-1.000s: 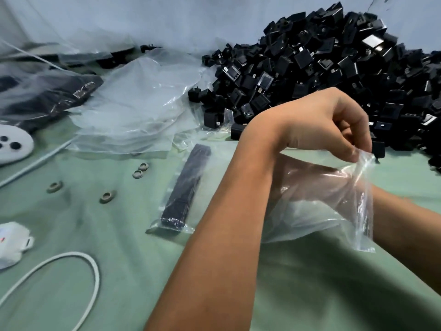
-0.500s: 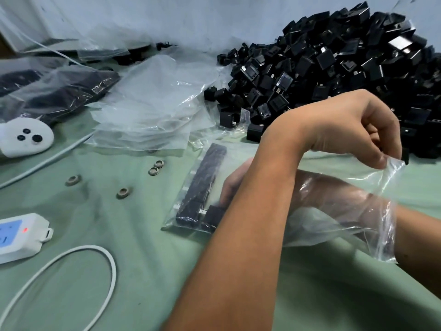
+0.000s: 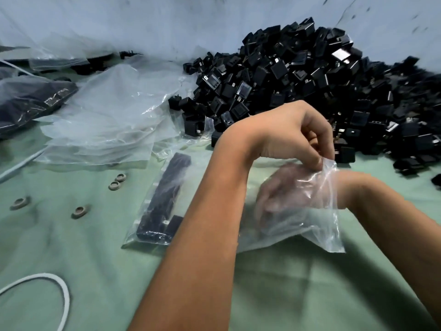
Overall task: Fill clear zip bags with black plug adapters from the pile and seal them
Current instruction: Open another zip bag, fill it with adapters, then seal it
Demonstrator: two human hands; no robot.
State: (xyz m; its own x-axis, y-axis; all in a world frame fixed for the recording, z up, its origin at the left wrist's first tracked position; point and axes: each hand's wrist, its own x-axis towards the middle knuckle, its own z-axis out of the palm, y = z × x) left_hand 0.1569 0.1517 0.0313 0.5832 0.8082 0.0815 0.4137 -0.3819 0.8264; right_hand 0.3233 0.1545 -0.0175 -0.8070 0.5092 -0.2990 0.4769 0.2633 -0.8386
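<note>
the left hand (image 3: 286,137) has the bag (image 3: 298,211) by its mouth, thumb and fingers pinched shut on the top edge, just as it had a second ago. what has changed is inside: half a second back the right hand (image 3: 281,194) reached all the way through to the far end, fingers poking out by the adapters (image 3: 164,206) lined up in there; now it sits back near the opening, blurred behind the plastic, so it looks to be coming out. i cannot tell whether its fingers are spread or curled, and nothing dark shows in them.

the bag lies across the green cloth (image 3: 298,295) at the middle of the scene, its filled end at 9 o'clock of the arms, with a black row running up toward 12 and one more adapter set beside the row's near end. that piece reads as the one just placed. the pile (image 3: 322,91) is heaped at 1 o'clock, close behind the left hand, and the empty bags (image 3: 107,120) are stacked at 10 o'clock.

my guess is one drop-off is done and the right hand goes back to the pile next. the bag seems far from full, and sealing is not due yet.
</note>
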